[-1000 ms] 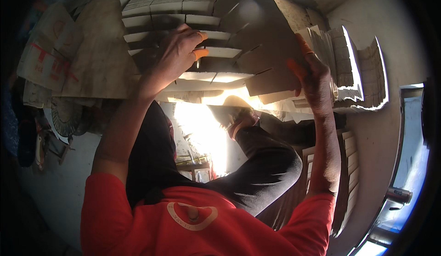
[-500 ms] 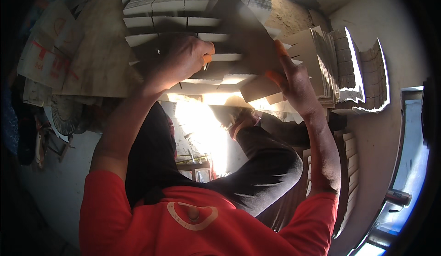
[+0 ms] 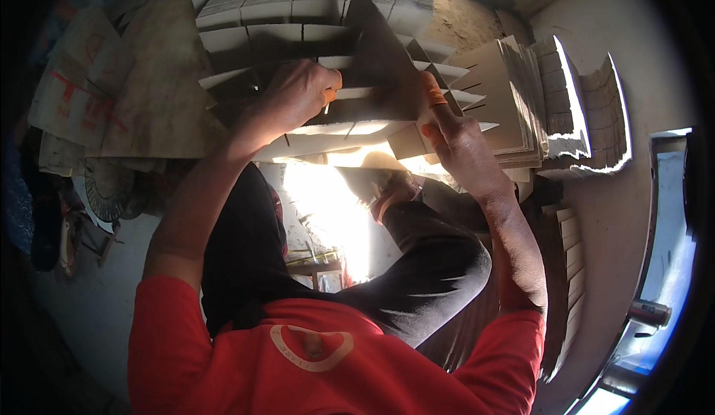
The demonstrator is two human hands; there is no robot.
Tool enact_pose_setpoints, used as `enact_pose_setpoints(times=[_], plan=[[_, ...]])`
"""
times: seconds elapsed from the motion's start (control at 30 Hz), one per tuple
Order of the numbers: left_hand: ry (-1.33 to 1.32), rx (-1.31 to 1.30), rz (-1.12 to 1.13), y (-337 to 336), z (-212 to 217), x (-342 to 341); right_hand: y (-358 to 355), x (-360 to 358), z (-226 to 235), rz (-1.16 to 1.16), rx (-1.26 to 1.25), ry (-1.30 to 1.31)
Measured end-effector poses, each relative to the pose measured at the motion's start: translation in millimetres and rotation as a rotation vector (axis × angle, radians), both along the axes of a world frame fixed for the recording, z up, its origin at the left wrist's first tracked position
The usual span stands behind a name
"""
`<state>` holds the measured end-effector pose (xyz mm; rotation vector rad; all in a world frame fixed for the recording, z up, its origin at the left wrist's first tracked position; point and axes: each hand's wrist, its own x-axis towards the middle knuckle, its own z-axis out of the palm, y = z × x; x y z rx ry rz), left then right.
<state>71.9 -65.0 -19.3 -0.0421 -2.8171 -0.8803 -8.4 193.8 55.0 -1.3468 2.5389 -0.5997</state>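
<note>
Near the front edge of the desk [image 3: 153, 128], the right hand [image 3: 463, 147] grasps a cardboard sheet [image 3: 381, 69] slanting far-leftward over slotted strips [image 3: 275, 37], left of which the left hand [image 3: 292, 96] curls, its hold unclear.

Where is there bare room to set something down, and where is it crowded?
The brown board between the printed carton and the strips looks bare, though it may slope. A smaller brown patch shows right of the bundles, behind the card stacks. The middle is crowded: the left hand sits among the strips, the right hand holds a sheet.
</note>
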Motion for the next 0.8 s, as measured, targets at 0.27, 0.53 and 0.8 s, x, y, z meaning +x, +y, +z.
enact_pose_setpoints(times=[0.27, 0.53, 0.8], plan=[[0.535, -0.043, -0.015, -14, 6, -28, 16, -5, -21, 0.001, -0.127, 0.075], [0.132, -0.258, -0.014, -24, -2, -46, 14, -5, -11, 0.009, -0.084, 0.009], [0.078, -0.217, -0.105, -32, -3, -58, 18, -7, -38, -0.028, -0.032, 0.026]])
